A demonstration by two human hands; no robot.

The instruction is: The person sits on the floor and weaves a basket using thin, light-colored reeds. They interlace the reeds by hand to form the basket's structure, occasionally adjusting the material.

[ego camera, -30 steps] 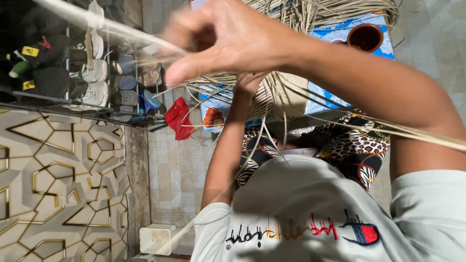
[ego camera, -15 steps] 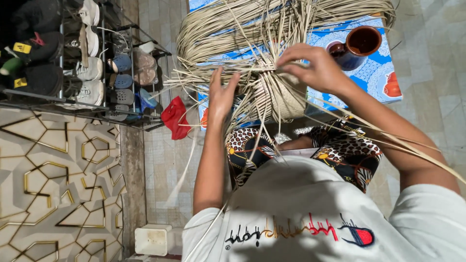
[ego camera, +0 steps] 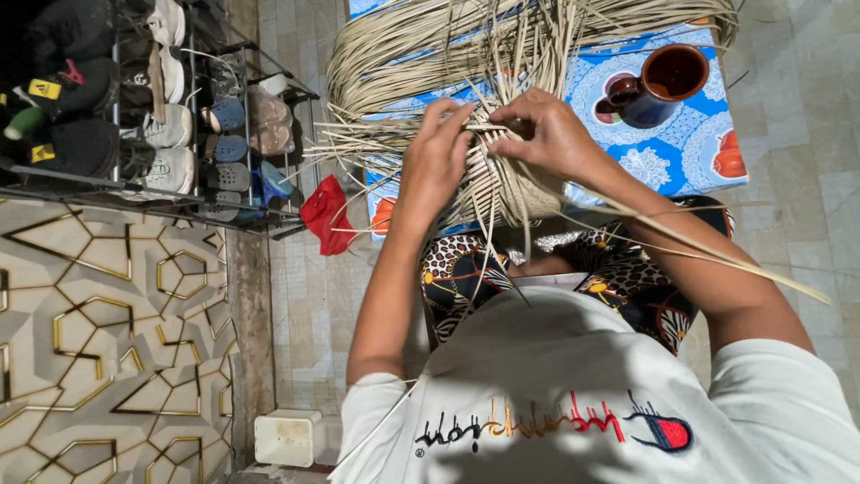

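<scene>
While both forearms reach up toward the top centre of the frame, the left hand (ego camera: 436,154) lies curled over the woven rattan piece (ego camera: 502,184), its fingers pressed down on the strands as if to keep the weave from springing apart, and the right hand (ego camera: 548,133) meets it from the other side with fingertips pinched shut on a thin strand at the working row. The piece rests on the person's lap, above the patterned trousers (ego camera: 627,269), close to the body where both hands can bear on it. Loose rattan strips (ego camera: 421,49) fan out from it across the upper part of the frame, and a few long ends trail toward the right edge, past the right forearm. Behind the work lies a blue patterned mat (ego camera: 690,148) carrying a brown ceramic jug (ego camera: 658,82) at upper right, near the right hand but apart from it. A shoe rack (ego camera: 152,108) fills the upper left, with a red cloth (ego camera: 324,215) just beside its lower end, well apart from the left elbow. Tiled floor (ego camera: 305,323) opens between the rack and the person, leaving free room on the left; the right side is tighter, crowded by the mat, jug and trailing ends. A small white box (ego camera: 288,437) sits at the bottom left.
</scene>
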